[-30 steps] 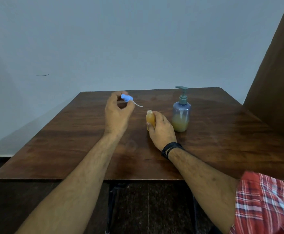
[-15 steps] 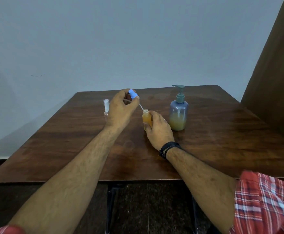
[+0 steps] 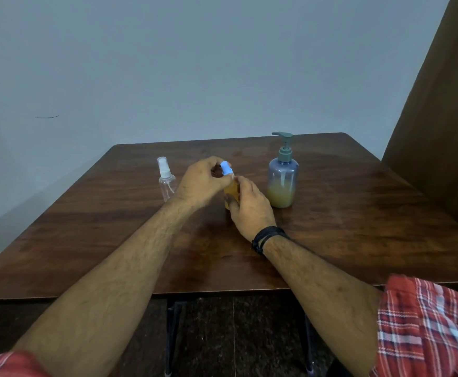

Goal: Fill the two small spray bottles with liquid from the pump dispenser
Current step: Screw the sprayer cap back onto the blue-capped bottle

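A small spray bottle [image 3: 232, 193] full of orange liquid stands mid-table, gripped by my right hand [image 3: 249, 206] around its body. My left hand [image 3: 202, 183] pinches its blue spray cap [image 3: 225, 167] right over the bottle's neck; the cap's tube is hidden. A second small spray bottle [image 3: 166, 179], clear and empty with a white cap on, stands upright to the left of my left hand. The pump dispenser [image 3: 282, 175], bluish with a grey-green pump, stands to the right, about a third full of yellowish liquid.
The wooden table [image 3: 358, 227] has a front edge near me and a left edge sloping to the wall. A brown panel [image 3: 445, 131] rises at the right. Dark floor and table legs lie below.
My left hand has brought the blue cap rightward and down onto the orange bottle's neck. The clear bottle, hidden behind that hand before, now shows fully.
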